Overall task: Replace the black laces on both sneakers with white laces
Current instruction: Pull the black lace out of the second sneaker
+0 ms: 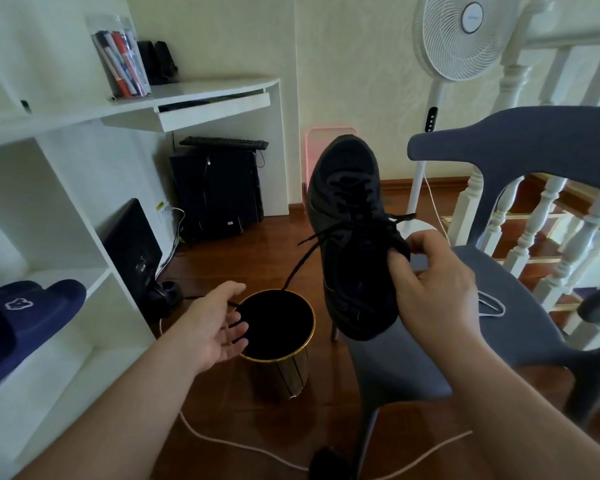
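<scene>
Floor is lying open beyond the bin. I'm seeing my right hand gripping the sneaker by its heel above the chair, toe pointing up and away. My left hand is hanging relaxed, black lace trailing across its fingers at the bin's rim.

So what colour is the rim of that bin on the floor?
Gold, around the bin's rim, seen in the head view.

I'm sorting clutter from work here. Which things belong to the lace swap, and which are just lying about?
Job: sneaker, black lace, white lace, right hand, left hand.

Lying about: bin, chair, fan, slipper, markers.
</scene>
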A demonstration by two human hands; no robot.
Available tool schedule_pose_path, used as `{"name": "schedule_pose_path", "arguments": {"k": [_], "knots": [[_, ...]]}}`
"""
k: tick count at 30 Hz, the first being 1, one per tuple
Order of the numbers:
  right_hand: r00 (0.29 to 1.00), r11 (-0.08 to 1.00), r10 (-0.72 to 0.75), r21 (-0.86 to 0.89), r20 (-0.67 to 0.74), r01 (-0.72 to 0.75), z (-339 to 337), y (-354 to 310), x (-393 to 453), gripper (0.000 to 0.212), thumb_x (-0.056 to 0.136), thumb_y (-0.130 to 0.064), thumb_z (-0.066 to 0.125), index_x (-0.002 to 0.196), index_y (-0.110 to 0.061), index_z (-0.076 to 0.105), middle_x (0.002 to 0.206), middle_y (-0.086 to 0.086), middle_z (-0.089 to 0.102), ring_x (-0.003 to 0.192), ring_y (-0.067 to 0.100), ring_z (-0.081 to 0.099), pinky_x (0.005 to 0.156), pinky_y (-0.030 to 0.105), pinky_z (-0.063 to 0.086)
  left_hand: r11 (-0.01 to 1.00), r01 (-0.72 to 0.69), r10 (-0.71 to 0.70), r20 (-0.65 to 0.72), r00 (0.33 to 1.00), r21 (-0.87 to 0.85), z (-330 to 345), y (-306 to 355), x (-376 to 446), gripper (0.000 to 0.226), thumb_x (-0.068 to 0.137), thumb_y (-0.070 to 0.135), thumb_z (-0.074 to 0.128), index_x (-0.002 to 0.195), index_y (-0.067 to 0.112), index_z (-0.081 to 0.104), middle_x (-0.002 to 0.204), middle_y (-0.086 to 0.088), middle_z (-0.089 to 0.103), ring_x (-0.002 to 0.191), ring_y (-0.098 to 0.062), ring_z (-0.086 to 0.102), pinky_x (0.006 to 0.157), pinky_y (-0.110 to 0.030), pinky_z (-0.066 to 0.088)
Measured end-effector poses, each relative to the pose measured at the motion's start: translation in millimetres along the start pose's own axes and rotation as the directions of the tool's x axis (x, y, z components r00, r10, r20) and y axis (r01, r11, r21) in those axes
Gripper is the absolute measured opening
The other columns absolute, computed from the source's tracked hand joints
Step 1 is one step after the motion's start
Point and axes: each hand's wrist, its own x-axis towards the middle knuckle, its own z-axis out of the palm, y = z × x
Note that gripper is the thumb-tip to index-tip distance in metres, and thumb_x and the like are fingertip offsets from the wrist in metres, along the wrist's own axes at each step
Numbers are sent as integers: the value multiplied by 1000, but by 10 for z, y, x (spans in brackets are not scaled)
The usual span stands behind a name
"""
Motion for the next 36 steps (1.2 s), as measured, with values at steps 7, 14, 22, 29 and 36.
{"name": "schedule_pose_path", "arguments": {"k": [7,14,22,29,36], "knots": [[990,986,-68,-145,127,86,78,-32,-49,11,97,-46,57,93,-36,55,79,-18,60,70,4,60,58,32,45,654,-576,547,220,808,491,254,-2,-440,56,90,83,43,67,36,63,61,17,58,52,0,53,64,-31,42],[948,936,-168,-258,270,239,235,-74,-166,14,96,-40,60,92,-29,54,72,-9,55,65,12,55,56,34,45,109,-839,847,392,359,532,608,-85,-649,23,91,50,71,113,42,68,110,25,54,106,1,56,85,-11,42],[882,894,-212,-280,421,349,288,-28,-190,16,94,-47,57,94,-31,53,89,-9,66,66,6,54,59,32,44,728,-676,684,181,707,-111,623,65,-676,31,106,30,52,78,25,65,73,6,62,68,-7,58,74,-31,45],[860,953,-166,-145,482,265,264,31,-188,15,91,-48,61,93,-35,54,77,-14,64,58,6,55,58,32,46,834,-518,548,177,818,-188,418,169,-470,62,108,17,57,165,27,34,166,2,42,146,-14,46,115,-31,43],[863,973,-142,-92,485,212,270,25,-201,10,91,-46,63,92,-38,57,81,-13,68,56,10,59,55,30,43,321,-688,822,170,544,651,362,81,-548,27,93,58,58,112,42,68,136,8,58,135,-22,43,114,-43,39]]}}
